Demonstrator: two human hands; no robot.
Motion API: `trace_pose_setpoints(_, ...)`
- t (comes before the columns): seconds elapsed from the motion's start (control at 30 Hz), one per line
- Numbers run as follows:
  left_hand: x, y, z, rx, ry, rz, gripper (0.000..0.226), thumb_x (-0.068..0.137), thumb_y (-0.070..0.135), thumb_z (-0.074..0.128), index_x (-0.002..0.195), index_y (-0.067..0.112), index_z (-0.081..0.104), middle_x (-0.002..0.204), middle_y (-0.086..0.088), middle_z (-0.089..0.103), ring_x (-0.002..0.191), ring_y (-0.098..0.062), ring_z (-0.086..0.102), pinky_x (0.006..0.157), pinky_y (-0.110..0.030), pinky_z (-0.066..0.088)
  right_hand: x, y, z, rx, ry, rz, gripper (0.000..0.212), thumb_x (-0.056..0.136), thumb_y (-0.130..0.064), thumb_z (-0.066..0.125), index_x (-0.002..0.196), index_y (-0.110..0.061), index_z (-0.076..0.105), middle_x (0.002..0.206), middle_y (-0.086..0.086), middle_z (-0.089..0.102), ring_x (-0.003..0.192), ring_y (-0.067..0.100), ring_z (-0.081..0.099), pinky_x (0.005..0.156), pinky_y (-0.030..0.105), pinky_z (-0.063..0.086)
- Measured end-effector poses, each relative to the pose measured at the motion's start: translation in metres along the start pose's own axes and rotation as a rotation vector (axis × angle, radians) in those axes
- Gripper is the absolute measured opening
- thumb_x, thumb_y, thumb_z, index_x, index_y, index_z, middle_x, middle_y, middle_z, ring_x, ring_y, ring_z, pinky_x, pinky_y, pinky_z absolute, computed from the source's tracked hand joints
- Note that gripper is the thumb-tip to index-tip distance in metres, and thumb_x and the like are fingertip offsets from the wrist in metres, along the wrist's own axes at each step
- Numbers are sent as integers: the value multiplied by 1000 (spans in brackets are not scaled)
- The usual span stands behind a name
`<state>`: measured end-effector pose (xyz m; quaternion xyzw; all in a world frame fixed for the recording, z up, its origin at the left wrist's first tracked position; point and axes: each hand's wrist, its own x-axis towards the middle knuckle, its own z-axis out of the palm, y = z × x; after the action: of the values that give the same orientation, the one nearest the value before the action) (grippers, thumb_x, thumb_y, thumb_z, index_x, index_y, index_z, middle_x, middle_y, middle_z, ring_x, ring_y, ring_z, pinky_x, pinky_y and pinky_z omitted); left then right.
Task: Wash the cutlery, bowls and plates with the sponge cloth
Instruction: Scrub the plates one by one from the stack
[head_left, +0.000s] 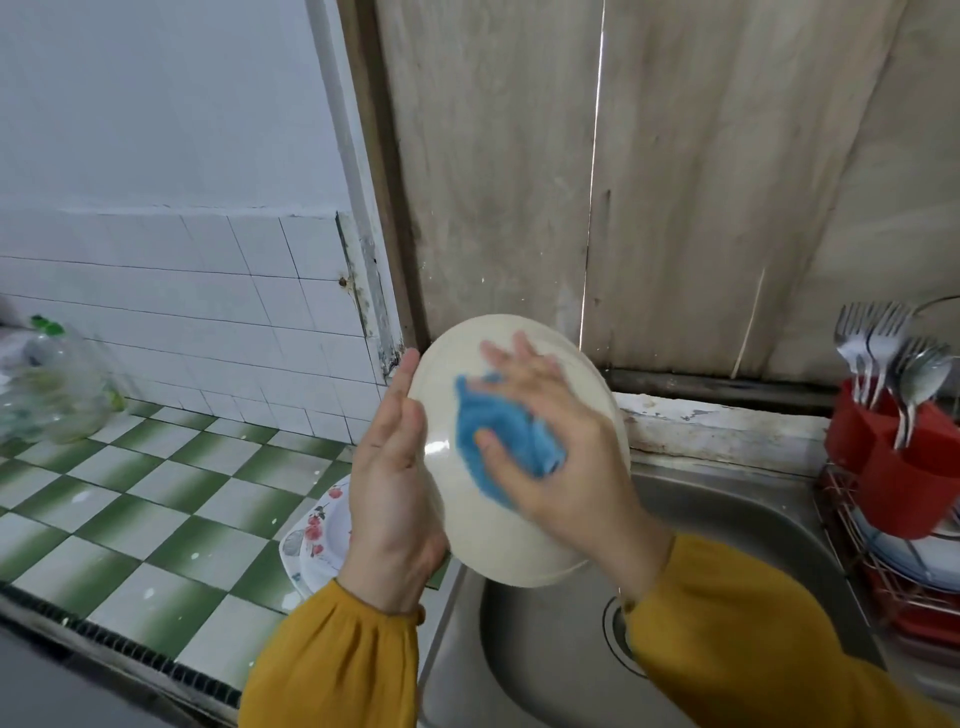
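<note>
A cream bowl (483, 535) is held on edge above the steel sink (727, 525), its underside facing me. My left hand (392, 488) holds its left rim, fingers going behind it. My right hand (550, 441) lies flat on the bowl with straight fingers, pressing a blue sponge cloth (498, 441) against it. Flower-patterned plates (319, 535) are stacked on the counter just left of the sink, partly hidden by my left hand. Forks and spoons (888, 358) stand in a red holder (893, 467) at the right.
A wire dish rack (883, 577) with plates sits right of the sink. The green-and-white tiled counter (130, 509) extends left, with a clear plastic bottle (52, 384) at its far end. A wooden board wall (675, 182) stands behind the sink. The sink drain (618, 623) lies below my right wrist.
</note>
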<state>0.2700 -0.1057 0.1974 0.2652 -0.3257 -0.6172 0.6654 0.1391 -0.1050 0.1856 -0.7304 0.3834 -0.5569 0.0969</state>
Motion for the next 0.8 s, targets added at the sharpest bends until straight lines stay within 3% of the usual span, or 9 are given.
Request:
trace_pose_setpoints(0.1, 0, 7, -3, -18, -58, 60, 38, 97, 13, 40, 129, 25, 56, 129, -1, 65, 107, -18, 67, 84, -30, 58, -3, 11, -9, -53, 35, -80, 39, 87, -23, 60, 126, -27, 57, 149, -1, 43, 147, 16, 25, 121, 35, 20)
trace_pose_setpoints(0.23, -2, 10, -2, 96, -107, 156, 40, 87, 17, 47, 124, 27, 57, 127, 7, 65, 118, -17, 61, 96, -30, 51, 30, 32, -28, 75, 403, 388, 36, 92, -14, 64, 127, -19, 60, 149, -6, 41, 144, 11, 28, 117, 38, 32)
trace_pose_setpoints(0.33, -2, 4, 7, 158, -179, 190, 41, 88, 16, 45, 127, 23, 55, 124, 6, 67, 117, -16, 62, 94, -26, 52, 27, 4, -13, 12, 309, 155, 34, 91, -17, 62, 124, -26, 59, 145, -2, 48, 143, 13, 32, 118, 32, 28)
trace_pose_setpoints(0.43, -2, 4, 6, 156, -221, 212, 38, 93, 11, 49, 131, 18, 53, 125, 3, 67, 120, -16, 60, 100, -28, 49, 19, -18, -2, -140, 112, -162, 34, 88, -20, 59, 122, -16, 64, 141, 2, 52, 142, 15, 35, 120, 39, 23)
trace_pose_setpoints(0.53, 0, 5, 1, 214, -224, 261, 39, 90, 14, 48, 127, 21, 57, 132, 7, 62, 127, -17, 54, 108, -31, 41, 46, -2, -23, 15, 225, 241, 36, 87, -21, 65, 123, -15, 65, 136, 4, 58, 127, 10, 50, 106, 23, 41)
trace_pose_setpoints(0.6, -4, 0, 3, 256, -261, 278, 39, 90, 15, 47, 127, 21, 57, 132, 11, 62, 127, -13, 54, 109, -30, 40, 69, 9, -41, 40, 331, 524, 31, 80, -27, 65, 100, -5, 72, 103, 13, 72, 97, 28, 67, 87, 38, 55)
trace_pose_setpoints(0.63, -6, -3, 6, 285, -289, 281, 39, 91, 15, 46, 128, 21, 56, 132, 11, 61, 128, -12, 53, 109, -30, 40, 75, 8, -45, -70, 346, 558, 27, 80, -28, 63, 87, -3, 69, 89, 16, 70, 87, 34, 65, 78, 42, 54)
trace_pose_setpoints(0.7, -7, -13, 11, 334, -318, 292, 41, 93, 14, 44, 133, 18, 53, 136, 10, 58, 131, -11, 49, 110, -28, 38, 71, -9, -33, -278, 328, 443, 22, 83, -27, 61, 83, -6, 66, 86, 15, 67, 85, 35, 63, 75, 39, 50)
trace_pose_setpoints(0.8, -5, -20, 15, 262, -273, 311, 47, 94, 8, 43, 141, 6, 44, 139, 5, 56, 133, -11, 47, 111, -27, 38, 42, -41, -1, -306, 221, 127, 35, 85, -30, 55, 105, -5, 70, 111, 10, 69, 109, 26, 61, 100, 38, 44)
